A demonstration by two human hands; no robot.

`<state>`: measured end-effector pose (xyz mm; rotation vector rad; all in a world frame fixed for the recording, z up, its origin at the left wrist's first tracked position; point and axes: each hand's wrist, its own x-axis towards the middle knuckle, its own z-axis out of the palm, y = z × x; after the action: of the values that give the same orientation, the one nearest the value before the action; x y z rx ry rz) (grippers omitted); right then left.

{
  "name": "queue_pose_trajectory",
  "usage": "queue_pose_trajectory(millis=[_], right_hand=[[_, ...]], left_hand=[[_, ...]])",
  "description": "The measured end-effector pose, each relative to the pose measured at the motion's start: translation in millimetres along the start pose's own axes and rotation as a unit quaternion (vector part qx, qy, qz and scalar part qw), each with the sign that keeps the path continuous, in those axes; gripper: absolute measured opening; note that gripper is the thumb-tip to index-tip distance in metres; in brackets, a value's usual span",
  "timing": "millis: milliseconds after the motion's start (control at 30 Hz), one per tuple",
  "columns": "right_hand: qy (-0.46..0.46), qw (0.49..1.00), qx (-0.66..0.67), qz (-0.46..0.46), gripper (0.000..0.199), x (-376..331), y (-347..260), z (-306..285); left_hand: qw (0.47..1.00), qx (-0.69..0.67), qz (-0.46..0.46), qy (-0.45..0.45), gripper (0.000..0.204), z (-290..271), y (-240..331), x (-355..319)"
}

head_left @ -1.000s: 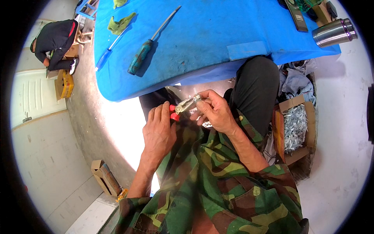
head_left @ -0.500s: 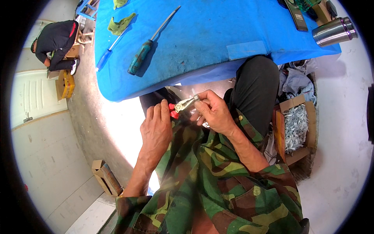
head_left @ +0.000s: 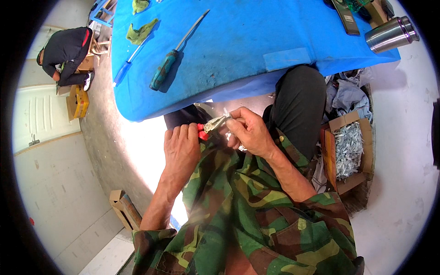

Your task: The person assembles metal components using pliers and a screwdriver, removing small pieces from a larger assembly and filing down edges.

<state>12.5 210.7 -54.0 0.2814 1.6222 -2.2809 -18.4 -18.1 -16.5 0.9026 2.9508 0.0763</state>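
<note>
My left hand is closed around the red handles of a pair of pliers. The metal jaws point right and slightly up, toward my right hand. Its thumb and forefinger pinch a small whitish-silver piece at the tips of the jaws. Below, more shiny silvery bits show beside my curled right fingers; whether they are held in the palm cannot be made out. Both hands are above my lap, just in front of the table edge.
On the blue-covered table lie a teal-handled screwdriver, a blue-handled screwdriver, a green rag, a phone and a steel flask. A carton of silvery strips stands at right. A person bends over at far left.
The small piece at the plier tips now sticks up above my right fingertips. My left hand has turned slightly, its fingers closing further over the handles.
</note>
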Motion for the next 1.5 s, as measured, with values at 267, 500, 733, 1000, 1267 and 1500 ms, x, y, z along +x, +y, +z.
queue_pose_trajectory(millis=[267, 500, 733, 1000, 1267, 1500], right_hand=[[-0.004, 1.000, 0.017, 0.015, 0.023, -2, -4, 1], [-0.013, 0.980, 0.173, 0.100, 0.024, 5, 9, -4], [-0.019, 0.954, 0.265, 0.140, 0.021, 10, 16, -9], [-0.005, 0.963, 0.243, 0.119, 0.023, 8, 16, -7], [-0.012, 0.965, 0.234, 0.118, 0.023, 7, 14, -7], [-0.003, 0.971, 0.219, 0.090, 0.024, 10, 22, -7]], left_hand=[[1.000, -0.021, -0.001, 0.006, 0.051, -4, -4, -2], [1.000, -0.019, -0.007, 0.009, 0.050, 0, -4, -6], [0.999, -0.023, -0.027, -0.002, 0.050, 6, 1, -10], [0.996, -0.066, -0.038, -0.042, 0.056, 7, 3, -10], [0.991, -0.099, -0.049, -0.078, 0.058, 1, 0, -8], [0.992, -0.105, -0.024, -0.072, 0.052, 4, -4, -7]])
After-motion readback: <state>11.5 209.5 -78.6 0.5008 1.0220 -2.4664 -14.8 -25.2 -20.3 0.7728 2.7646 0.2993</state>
